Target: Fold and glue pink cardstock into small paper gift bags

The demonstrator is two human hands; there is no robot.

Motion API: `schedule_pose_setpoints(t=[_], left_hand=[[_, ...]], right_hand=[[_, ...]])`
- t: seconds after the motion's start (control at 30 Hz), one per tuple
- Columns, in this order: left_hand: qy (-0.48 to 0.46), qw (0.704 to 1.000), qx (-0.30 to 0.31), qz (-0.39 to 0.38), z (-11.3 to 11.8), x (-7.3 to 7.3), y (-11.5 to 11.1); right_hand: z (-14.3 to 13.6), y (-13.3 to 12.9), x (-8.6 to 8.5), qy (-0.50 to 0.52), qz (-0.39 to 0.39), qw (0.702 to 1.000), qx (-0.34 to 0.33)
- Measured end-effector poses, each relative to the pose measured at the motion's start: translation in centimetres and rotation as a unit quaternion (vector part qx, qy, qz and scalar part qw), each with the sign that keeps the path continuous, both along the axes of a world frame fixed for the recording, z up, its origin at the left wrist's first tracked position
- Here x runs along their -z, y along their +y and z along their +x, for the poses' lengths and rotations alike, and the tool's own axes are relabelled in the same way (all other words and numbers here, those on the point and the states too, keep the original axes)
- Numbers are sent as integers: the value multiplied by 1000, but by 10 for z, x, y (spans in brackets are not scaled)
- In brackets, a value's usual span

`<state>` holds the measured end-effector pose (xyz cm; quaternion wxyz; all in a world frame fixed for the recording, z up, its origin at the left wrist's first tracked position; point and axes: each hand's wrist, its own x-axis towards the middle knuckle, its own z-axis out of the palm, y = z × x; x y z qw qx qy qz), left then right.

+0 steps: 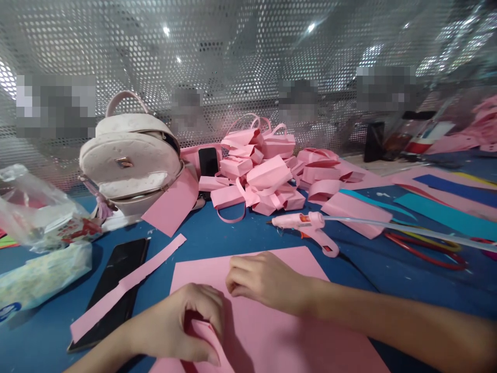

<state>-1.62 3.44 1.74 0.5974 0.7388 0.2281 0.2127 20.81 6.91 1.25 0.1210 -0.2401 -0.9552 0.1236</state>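
Note:
A large pink paper sheet (310, 336) lies before me. My left hand (186, 316) is closed on a folded pink paper piece (213, 339) over the sheet's near left part, the thumb below and the fingers curled above. Whether that fold belongs to the sheet, I cannot tell. My right hand (267, 284) rests on the sheet's upper middle with its fingers curled in, and anything under the fingertips is hidden. Just beyond the sheet lies a pink hot glue gun (306, 225) with a clear glue stick in its back.
Folded pink paper bags (267, 173) are heaped at the back, beside a pale backpack (130, 155). A dark phone (112, 269) lies left under a pink strip (151, 267). At far left is a wipes pack (46, 280). Coloured strips (446, 212) lie right.

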Motion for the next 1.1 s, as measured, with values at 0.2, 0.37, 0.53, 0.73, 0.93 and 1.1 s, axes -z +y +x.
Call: schedule_pose_setpoints(t=[0.2, 0.37, 0.53, 0.73, 0.93, 1.1], left_hand=[[12, 1000, 3, -9, -1, -3, -1], [11, 1000, 9, -13, -2, -3, -1], [16, 1000, 11, -12, -2, -3, -2], [22, 1000, 8, -4, -2, -6, -2], [21, 1000, 6, -2, -2, -5, -2], [23, 1000, 3, 4, -2, -4, -1]], right_hand=[[-3, -5, 0, -79, 72, 994, 7], [-5, -4, 1, -38, 33, 997, 51], [-2, -2, 2, -19, 6, 998, 56], [-4, -6, -4, -98, 91, 991, 5], [1, -5, -15, -64, -26, 998, 4], [7, -1, -23, 1, -159, 987, -34]])
